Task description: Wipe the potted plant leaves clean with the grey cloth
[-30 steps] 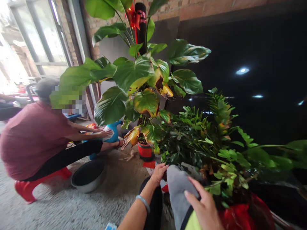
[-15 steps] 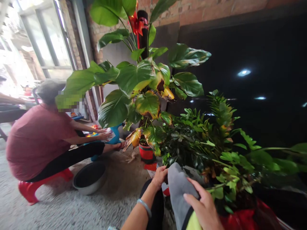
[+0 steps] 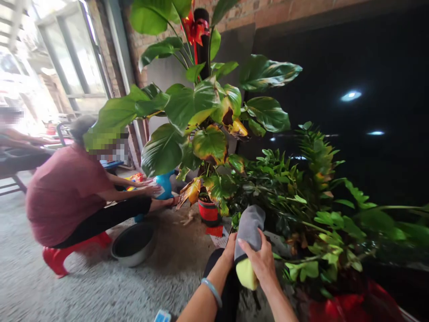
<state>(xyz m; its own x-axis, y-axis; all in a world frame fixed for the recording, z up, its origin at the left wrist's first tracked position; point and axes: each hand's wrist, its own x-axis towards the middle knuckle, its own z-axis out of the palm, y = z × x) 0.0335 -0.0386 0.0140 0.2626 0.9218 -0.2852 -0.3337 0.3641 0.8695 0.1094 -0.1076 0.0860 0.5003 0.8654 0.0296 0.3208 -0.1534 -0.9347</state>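
My right hand grips a grey and yellow cloth and holds it up against the dark leaves of the low bushy plant. Behind the cloth, my left hand is mostly hidden; its fingers seem to hold the cloth or a leaf, I cannot tell which. A pale bracelet sits on my left wrist. Behind stands a tall large-leaved plant in a red pot.
A person in a maroon shirt squats on a red stool at left, hands on a blue watering can. A grey basin lies on the gravel floor. A red bag is at lower right. Windows stand at the left.
My right hand has moved up and forward, lifting the cloth higher against the plant's leaves. My left hand has slipped behind the cloth. The view shifted slightly left.
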